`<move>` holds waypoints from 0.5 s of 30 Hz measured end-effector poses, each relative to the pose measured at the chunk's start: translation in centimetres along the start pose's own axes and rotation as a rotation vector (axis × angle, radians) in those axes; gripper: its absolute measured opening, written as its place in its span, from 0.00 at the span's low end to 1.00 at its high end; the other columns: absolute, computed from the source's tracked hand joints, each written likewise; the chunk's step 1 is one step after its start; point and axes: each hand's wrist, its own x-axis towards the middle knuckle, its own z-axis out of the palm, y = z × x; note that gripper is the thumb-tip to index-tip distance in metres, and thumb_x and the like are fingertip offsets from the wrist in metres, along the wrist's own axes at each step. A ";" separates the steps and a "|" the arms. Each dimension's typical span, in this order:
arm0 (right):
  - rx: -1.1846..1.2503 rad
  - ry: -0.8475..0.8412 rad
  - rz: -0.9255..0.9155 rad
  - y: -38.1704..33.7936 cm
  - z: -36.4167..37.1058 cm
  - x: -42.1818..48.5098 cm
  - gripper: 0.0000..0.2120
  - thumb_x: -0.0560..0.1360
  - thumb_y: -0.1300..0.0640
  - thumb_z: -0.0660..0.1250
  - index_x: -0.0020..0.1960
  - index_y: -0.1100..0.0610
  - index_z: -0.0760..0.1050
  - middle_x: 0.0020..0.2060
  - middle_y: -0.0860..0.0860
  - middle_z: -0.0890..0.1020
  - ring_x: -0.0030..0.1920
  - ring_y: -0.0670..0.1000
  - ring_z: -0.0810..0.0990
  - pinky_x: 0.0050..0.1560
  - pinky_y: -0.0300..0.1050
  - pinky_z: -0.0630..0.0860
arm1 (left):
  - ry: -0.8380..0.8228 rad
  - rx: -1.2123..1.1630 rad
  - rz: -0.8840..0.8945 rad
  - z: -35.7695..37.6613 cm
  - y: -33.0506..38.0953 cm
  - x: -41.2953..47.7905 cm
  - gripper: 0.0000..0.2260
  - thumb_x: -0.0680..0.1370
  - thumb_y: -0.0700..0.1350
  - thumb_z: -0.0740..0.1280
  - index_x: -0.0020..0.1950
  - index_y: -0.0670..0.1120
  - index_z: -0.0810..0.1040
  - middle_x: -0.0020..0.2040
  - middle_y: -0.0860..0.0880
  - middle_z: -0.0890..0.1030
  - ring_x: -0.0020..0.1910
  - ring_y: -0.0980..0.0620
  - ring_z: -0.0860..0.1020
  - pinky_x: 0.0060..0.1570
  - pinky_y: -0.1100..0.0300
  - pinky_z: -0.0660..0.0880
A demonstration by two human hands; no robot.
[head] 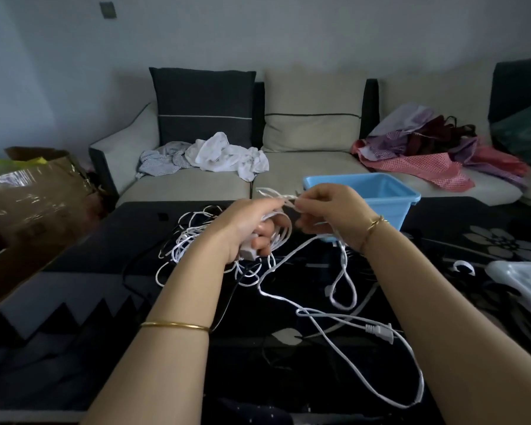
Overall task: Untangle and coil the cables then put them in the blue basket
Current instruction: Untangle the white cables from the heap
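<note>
A tangle of white cables (pixel 193 240) lies on the dark glossy table (pixel 74 302), mixed with a thin black cable (pixel 227 299). My left hand (pixel 249 228) grips a bunch of white cable loops and a small white adapter. My right hand (pixel 328 210) pinches a strand of the same white cable just right of the left hand. A long white cable with a two-pin plug (pixel 380 330) trails across the table toward me. The blue basket (pixel 390 204) stands on the table behind my right hand and looks empty.
A sofa (pixel 288 176) with white clothes (pixel 224 154) and red and purple clothes (pixel 436 148) runs behind the table. A cardboard box (pixel 22 191) stands at the left. A pale tray corner (pixel 524 283) and a small white ring (pixel 463 266) are on the table's right.
</note>
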 end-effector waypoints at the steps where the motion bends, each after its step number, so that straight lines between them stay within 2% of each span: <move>1: 0.073 -0.003 0.045 0.3 -0.2 0.1 0.03 0.75 0.63 0.67 0.42 0.60 0.74 0.30 0.54 0.78 0.30 0.49 0.80 0.43 0.48 0.80 | -0.025 0.007 -0.003 0.1 0.1 0.2 0.17 0.81 0.51 0.58 0.40 0.42 0.75 0.19 0.55 0.60 0.15 0.57 0.60 0.23 0.66 0.68; 4: 0.198 0.019 0.118 1.7 -0.6 0.6 0.05 0.75 0.64 0.67 0.41 0.60 0.74 0.27 0.51 0.77 0.24 0.45 0.76 0.29 0.38 0.77 | -0.059 -0.033 -0.038 0.4 0.3 0.8 0.17 0.82 0.52 0.58 0.38 0.43 0.72 0.19 0.55 0.60 0.15 0.58 0.59 0.22 0.67 0.67; 6: 0.128 0.078 0.099 2.7 -1.0 0.7 0.05 0.73 0.65 0.69 0.39 0.59 0.75 0.23 0.48 0.75 0.22 0.44 0.72 0.24 0.34 0.71 | -0.058 -0.059 -0.067 0.3 0.3 1.1 0.17 0.82 0.51 0.57 0.37 0.44 0.71 0.19 0.55 0.60 0.15 0.58 0.58 0.21 0.69 0.67; 9: -0.228 0.146 0.017 3.4 -1.5 1.0 0.04 0.71 0.66 0.71 0.41 0.58 0.78 0.25 0.47 0.76 0.27 0.45 0.73 0.29 0.33 0.71 | -0.056 -0.055 -0.109 0.4 0.0 1.3 0.17 0.82 0.51 0.57 0.36 0.44 0.70 0.19 0.55 0.60 0.15 0.58 0.59 0.21 0.68 0.67; 11: -0.557 0.205 -0.045 3.5 -1.4 1.2 0.10 0.69 0.70 0.67 0.42 0.56 0.79 0.32 0.48 0.77 0.36 0.48 0.76 0.40 0.38 0.72 | -0.029 -0.004 -0.124 0.5 -0.2 1.4 0.17 0.82 0.50 0.57 0.36 0.43 0.71 0.18 0.54 0.60 0.15 0.57 0.59 0.22 0.66 0.67; 12: -0.622 0.253 -0.080 3.3 -1.3 1.2 0.15 0.68 0.73 0.63 0.42 0.54 0.79 0.35 0.48 0.78 0.40 0.49 0.77 0.44 0.39 0.73 | -0.016 0.027 -0.129 0.4 -0.2 1.3 0.17 0.82 0.49 0.57 0.36 0.43 0.71 0.18 0.54 0.60 0.15 0.57 0.59 0.22 0.66 0.67; 13: -0.582 0.296 -0.127 2.9 -1.1 1.0 0.18 0.67 0.75 0.59 0.43 0.55 0.78 0.38 0.50 0.80 0.43 0.50 0.78 0.46 0.38 0.74 | -0.016 0.058 -0.135 0.2 -0.1 1.2 0.17 0.82 0.49 0.57 0.36 0.43 0.71 0.18 0.54 0.60 0.15 0.57 0.59 0.22 0.66 0.67; 15: -0.278 0.270 -0.198 1.6 -0.6 0.4 0.21 0.66 0.77 0.54 0.48 0.59 0.77 0.43 0.56 0.82 0.42 0.48 0.80 0.40 0.31 0.73 | -0.054 0.103 -0.149 -0.4 0.1 0.8 0.17 0.81 0.50 0.57 0.37 0.43 0.72 0.18 0.55 0.60 0.14 0.57 0.59 0.21 0.67 0.67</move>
